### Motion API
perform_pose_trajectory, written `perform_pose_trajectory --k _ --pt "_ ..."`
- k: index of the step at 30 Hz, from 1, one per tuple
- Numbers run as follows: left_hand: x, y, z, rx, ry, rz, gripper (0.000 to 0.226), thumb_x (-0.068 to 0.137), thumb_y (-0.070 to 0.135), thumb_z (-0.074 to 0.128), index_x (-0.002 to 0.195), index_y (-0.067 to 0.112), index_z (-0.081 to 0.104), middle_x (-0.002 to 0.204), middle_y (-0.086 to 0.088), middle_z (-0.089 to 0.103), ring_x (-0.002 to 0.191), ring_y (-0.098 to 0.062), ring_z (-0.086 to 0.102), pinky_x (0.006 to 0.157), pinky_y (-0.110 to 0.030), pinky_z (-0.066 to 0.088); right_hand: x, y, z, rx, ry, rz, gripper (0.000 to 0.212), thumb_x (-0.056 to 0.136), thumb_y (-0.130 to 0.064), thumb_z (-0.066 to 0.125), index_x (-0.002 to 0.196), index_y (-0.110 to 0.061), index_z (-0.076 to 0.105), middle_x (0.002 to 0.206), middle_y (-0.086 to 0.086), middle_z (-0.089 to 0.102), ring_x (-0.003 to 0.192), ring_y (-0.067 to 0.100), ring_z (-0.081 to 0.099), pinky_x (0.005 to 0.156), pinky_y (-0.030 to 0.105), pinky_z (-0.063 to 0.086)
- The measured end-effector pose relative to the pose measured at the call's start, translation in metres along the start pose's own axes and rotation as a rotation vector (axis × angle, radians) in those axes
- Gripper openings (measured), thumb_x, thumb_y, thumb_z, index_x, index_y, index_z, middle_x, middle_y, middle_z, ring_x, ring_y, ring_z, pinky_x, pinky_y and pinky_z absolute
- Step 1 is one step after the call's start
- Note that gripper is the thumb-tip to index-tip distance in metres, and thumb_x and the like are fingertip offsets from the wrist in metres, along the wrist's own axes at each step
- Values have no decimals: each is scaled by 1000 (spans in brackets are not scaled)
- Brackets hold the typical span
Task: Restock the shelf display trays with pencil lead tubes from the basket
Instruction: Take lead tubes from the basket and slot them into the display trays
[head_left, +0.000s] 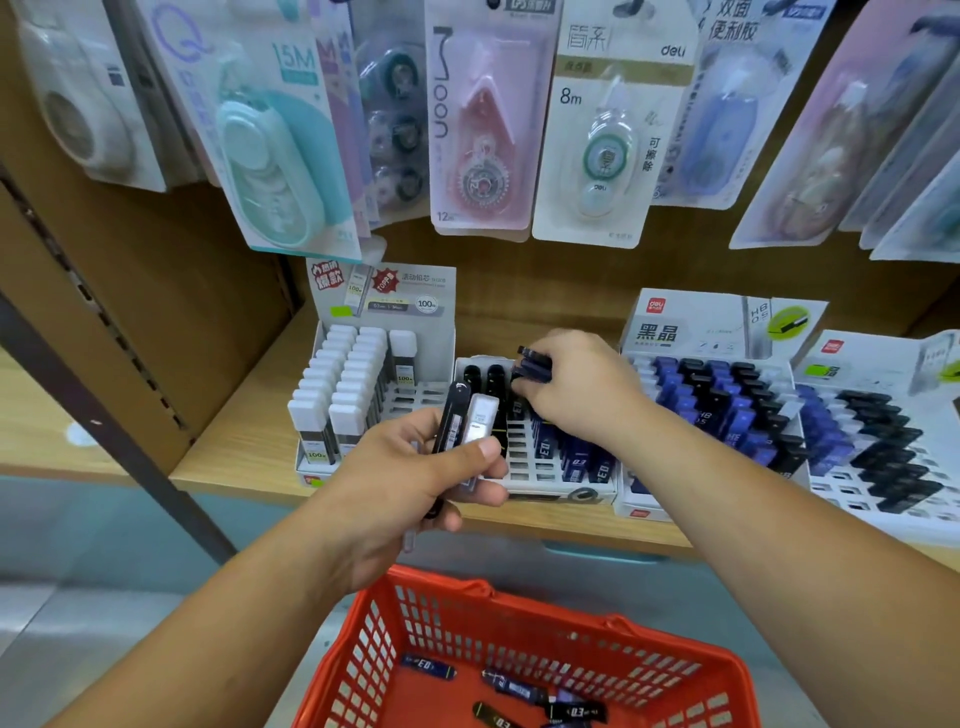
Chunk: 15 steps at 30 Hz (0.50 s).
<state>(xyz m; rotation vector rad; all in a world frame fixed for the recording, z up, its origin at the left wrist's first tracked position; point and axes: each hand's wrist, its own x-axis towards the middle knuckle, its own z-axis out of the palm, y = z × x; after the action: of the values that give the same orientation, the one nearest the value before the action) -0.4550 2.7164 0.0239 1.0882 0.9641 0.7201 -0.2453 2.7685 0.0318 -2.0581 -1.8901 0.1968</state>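
Right hand (576, 395) pinches several tubes (535, 364) above the tray (561, 491); left hand (395, 483) clutches two more; crowded fingers may drop one.

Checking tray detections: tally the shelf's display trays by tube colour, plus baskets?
white-cap tray: 1
black-and-blue trays: 3
basket: 1
Total: 5
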Motion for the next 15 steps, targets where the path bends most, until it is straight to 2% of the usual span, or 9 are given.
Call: perform_pose_trajectory --k 4,6,7,8,10,13,15 --pt "1 -1 -1 45 1 13 20 97 17 72 115 10 69 99 -14 78 82 -21 75 47 -22 43 0 8 -1 269 63 57 21 86 -36 80 76 -27 64 78 -8 66 81 21 64 76 38 56" --pt "3 -1 0 62 12 23 18 99 16 69 115 8 66 95 -13 77 79 -20 73 47 -23 42 -1 8 -7 552 87 122 19 84 -34 84 81 -21 71 77 -3 70 72 15 66 68 33 53" --pt "5 -1 0 60 26 28 15 100 15 67 113 7 64 92 -13 76 76 -19 72 46 -24 41 -2 8 -11 710 66 174 20 84 -33 85 86 -17 73 76 -1 70 61 12 62 60 30 49" --pt "7 -1 1 59 42 34 12 101 13 66 110 7 63 89 -13 74 72 -19 69 46 -25 39 -3 8 -15 840 11 231 23 86 -32 84 89 -12 72 73 2 67 50 11 54 53 27 41" --pt "12 0 6 43 75 46 7 99 12 66 105 10 61 84 -13 68 69 -20 59 45 -27 34 -7 8 -24 1032 -145 298 28 89 -34 81 91 -8 69 71 7 61 44 12 38 47 26 27" --pt "19 3 15 -6 149 103 9 98 12 67 101 12 59 70 -8 54 58 -16 45 43 -26 24 -10 9 -34 1238 -416 333 48 95 -52 66 112 -7 70 70 3 55 48 11 32 46 26 18" --pt "23 5 21 -14 188 155 14 97 21 72 101 13 62 61 -3 45 52 -15 35 42 -25 21 -14 12 -40 1266 -598 316 50 102 -51 54 123 -8 67 73 1 54 50 11 34 48 26 16"
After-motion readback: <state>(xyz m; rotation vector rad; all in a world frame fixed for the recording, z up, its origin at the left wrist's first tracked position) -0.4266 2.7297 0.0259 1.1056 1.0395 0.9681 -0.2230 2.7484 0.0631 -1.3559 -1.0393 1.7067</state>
